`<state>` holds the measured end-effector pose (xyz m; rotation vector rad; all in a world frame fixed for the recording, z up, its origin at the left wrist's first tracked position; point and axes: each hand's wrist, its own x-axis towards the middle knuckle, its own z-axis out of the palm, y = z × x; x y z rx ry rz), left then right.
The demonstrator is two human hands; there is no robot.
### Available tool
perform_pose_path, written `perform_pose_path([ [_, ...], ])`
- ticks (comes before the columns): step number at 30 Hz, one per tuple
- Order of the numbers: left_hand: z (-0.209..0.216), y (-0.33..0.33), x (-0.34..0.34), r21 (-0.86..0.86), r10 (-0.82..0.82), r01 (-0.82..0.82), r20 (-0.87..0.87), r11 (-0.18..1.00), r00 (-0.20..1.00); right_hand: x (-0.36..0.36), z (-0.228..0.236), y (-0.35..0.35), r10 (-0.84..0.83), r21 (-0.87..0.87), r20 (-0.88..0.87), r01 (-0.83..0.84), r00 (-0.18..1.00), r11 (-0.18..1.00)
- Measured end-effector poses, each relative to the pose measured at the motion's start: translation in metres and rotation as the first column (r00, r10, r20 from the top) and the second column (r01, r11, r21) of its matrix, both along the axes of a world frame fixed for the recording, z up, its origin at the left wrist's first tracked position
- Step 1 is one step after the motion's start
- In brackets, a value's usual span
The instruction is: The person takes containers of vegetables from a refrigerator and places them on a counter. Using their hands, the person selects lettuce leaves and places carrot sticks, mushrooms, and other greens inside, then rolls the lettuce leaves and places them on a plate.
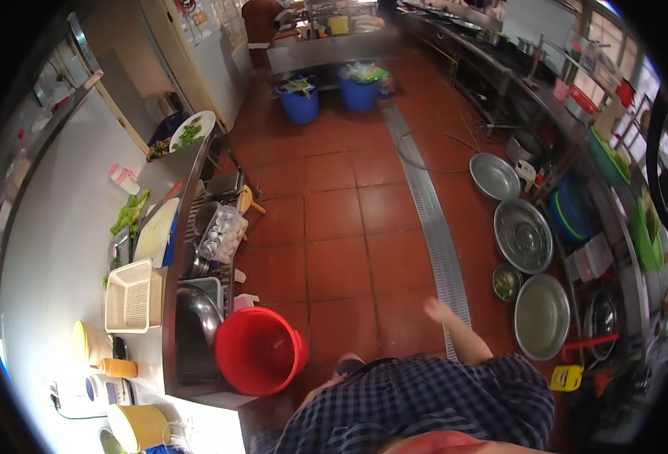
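My right hand [441, 310] hangs out over the red tile floor, beside the metal drain grate [432, 219]. It looks blurred, with the fingers loosely stretched out and nothing visible in them. On the other side of my checked shirt [417, 401], a strip of my left forearm [320, 392] shows low down. The fingers of that hand cannot be made out. Nearest to the left arm stands a red bucket [261, 351], apart from it, with no contents that I can make out.
At left, a steel counter [169, 303] carries a cream plastic basket [133, 296], a cutting board [156, 231] and leafy greens [128, 214]. Several metal basins, including a water-filled one [542, 318], line the floor at right. Two blue bins [299, 104] stand ahead under a steel table [334, 53].
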<state>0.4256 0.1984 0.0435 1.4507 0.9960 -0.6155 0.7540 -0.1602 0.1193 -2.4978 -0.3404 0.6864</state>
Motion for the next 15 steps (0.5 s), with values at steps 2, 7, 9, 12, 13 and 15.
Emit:
perform_pose_path([
  [2, 0.001, 0.021, 0.024, -0.021, 0.053, -0.054, -0.070, 0.998, 0.996, 0.108, 0.048, 0.083, 0.028, 0.353, 0.003, -0.027, 1.000, 0.935],
  [7, 0.002, 0.097, 0.090, -0.037, 0.104, -0.114, -0.197, 0.993, 0.975, 0.233, 0.135, 0.256, 0.388, 0.327, -0.134, -0.329, 0.912, 0.886],
  [9, 0.001, 0.131, 0.126, -0.057, 0.087, -0.103, -0.229, 0.993, 0.970, 0.248, 0.117, 0.281, 0.628, 0.367, -0.133, -0.550, 0.767, 0.750],
  [12, -0.002, 0.189, 0.199, -0.075, 0.032, -0.051, -0.236, 0.996, 0.971, 0.238, 0.109, 0.288, 0.691, 0.074, -0.250, -0.698, 0.678, 0.712],
  [13, -0.002, 0.210, 0.233, -0.079, 0.005, -0.023, -0.228, 0.997, 0.974, 0.244, 0.104, 0.285, 0.649, 0.067, -0.292, -0.661, 0.703, 0.747],
  [15, -0.008, 0.253, 0.298, -0.075, -0.049, 0.034, -0.209, 0.997, 0.977, 0.255, 0.091, 0.276, 0.527, 0.120, -0.391, -0.525, 0.755, 0.842],
])
